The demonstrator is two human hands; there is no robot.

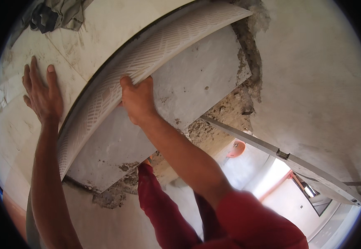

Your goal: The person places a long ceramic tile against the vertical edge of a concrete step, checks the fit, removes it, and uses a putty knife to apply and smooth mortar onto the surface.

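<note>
My right hand (138,99) grips the near edge of a long tile (180,39), thumb and fingers wrapped over its rim. That tile is tilted up, and its pale ribbed face is turned toward me. Beneath and in front of it lies a smooth grey slab (193,70) with specks of mortar on it. My left hand (43,95) rests with fingers spread on the cream tiled surface (77,45) at the left, beside the dark gap along the tile's far edge.
Rough crumbly mortar (222,110) borders the slab. A long metal level (280,152) slants from the slab toward the lower right. Beyond it sits an orange bowl-like object (236,148). Crumpled grey cloth (70,14) lies at the upper left. A plastered wall (313,74) rises at the right.
</note>
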